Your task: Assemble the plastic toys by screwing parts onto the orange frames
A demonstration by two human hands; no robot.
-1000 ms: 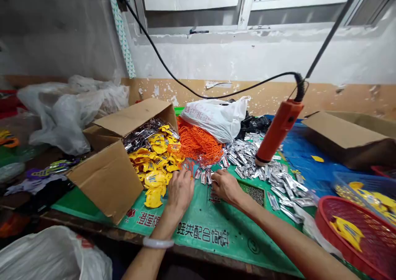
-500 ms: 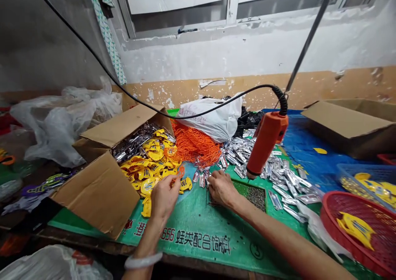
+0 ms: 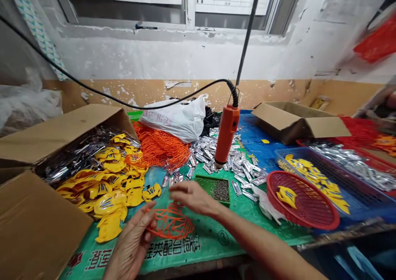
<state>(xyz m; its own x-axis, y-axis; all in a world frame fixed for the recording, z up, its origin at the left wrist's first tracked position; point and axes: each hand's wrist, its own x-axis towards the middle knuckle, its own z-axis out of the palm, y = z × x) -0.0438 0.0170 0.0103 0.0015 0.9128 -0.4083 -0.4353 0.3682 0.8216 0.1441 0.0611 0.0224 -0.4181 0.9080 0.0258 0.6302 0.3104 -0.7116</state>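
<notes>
My left hand [image 3: 133, 236] is closed on the left end of an orange plastic lattice piece [image 3: 171, 224], held low over the front of the table. Just above that piece, my right hand [image 3: 193, 195] reaches in with stretched fingers and shows nothing in its grasp. Right beside it lies a green tray [image 3: 202, 183] with many small dark metal bits, perhaps screws. An orange electric screwdriver [image 3: 227, 135] hangs upright on its cord behind the tray. Yellow plastic parts [image 3: 111, 201] are heaped to the left, and more orange lattice pieces [image 3: 162, 145] lie piled at the back.
A cardboard box [image 3: 40, 222] stands at left, another box [image 3: 278, 123] at back right. Small silver packets [image 3: 244, 172] are strewn behind the tray. On the right are a red basket [image 3: 331, 220] and a blue basket [image 3: 361, 214]. A white bag [image 3: 176, 117] lies by the wall.
The view has turned to the right. My right hand has left the green tray and come over toward my left hand. The orange lattice piece now shows spread out in my left hand.
</notes>
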